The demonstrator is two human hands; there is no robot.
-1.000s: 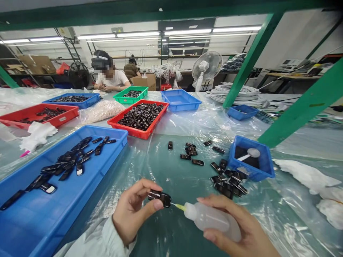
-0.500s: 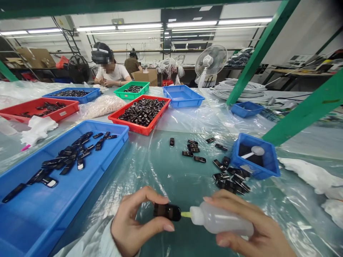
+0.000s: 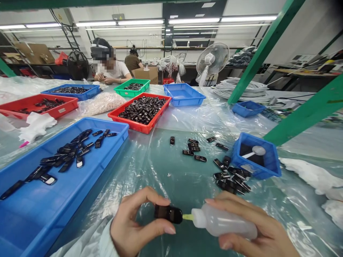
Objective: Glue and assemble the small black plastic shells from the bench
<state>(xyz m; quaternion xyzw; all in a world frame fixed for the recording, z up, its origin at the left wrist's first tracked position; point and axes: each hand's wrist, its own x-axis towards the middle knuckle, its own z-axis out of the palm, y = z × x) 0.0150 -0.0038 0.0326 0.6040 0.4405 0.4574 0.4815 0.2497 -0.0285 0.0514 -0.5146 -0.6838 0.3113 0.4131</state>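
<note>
Between thumb and forefinger, my left hand (image 3: 142,221) pinches a glossy black plastic piece (image 3: 168,213) by its long edges. My right hand (image 3: 249,225) is wrapped round a translucent squeeze bottle (image 3: 225,220), tipped on its side with a white cap and a thin yellow-green nozzle (image 3: 188,217). The nozzle's tip is at the rounded right end of the black piece; whether it touches cannot be made out. Beyond my hands, several similar black pieces (image 3: 200,158) lie loose on the plastic-covered table, with a pile (image 3: 233,180) of them nearer my right hand.
A large blue tray (image 3: 107,157) with black pieces stands at left. A small blue bin (image 3: 268,171) at right holds dark granules and a white scoop (image 3: 254,152). Behind are a full red tray (image 3: 147,128) and a blue tray (image 3: 184,94). Green posts (image 3: 302,117) slant at right. A co-worker (image 3: 112,67) sits opposite.
The view has shifted very slightly. My left hand still pinches the black piece, and the bottle in my right hand stays with its nozzle at the piece's end.
</note>
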